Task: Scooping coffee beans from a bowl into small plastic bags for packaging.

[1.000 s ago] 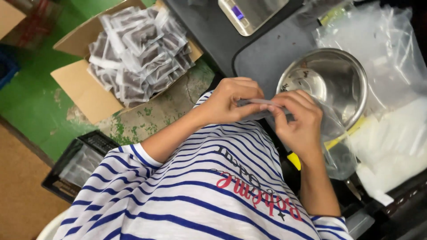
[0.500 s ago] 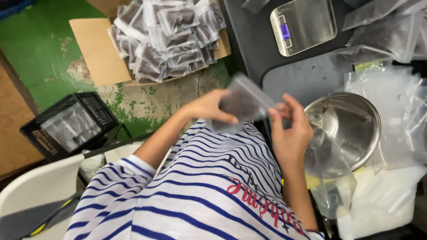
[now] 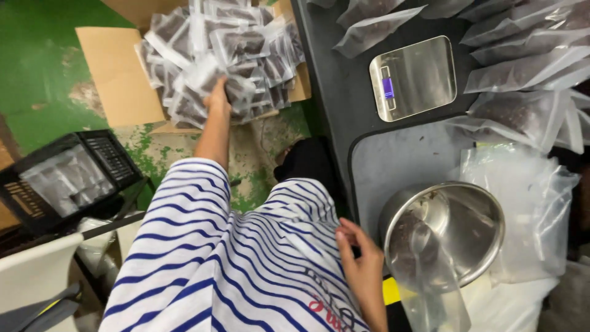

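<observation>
My left hand reaches far out to a heap of small clear packets of dark contents piled in an open cardboard box on the floor. Its fingers are buried among the packets, so any grip is hidden. My right hand rests by my striped shirt with loosely spread fingers and holds nothing. It is just left of a steel bowl containing dark grains and a metal scoop. A clear bag hangs over the bowl's near rim.
A small digital scale sits on the dark table. Larger filled pouches lie at the top right, with a stack of empty clear bags beside the bowl. A black crate with bags stands on the green floor at left.
Both hands held a filled packet in front of my chest. My left hand has now swung out to the box's pile, and my right hand has dropped beside the bowl.
</observation>
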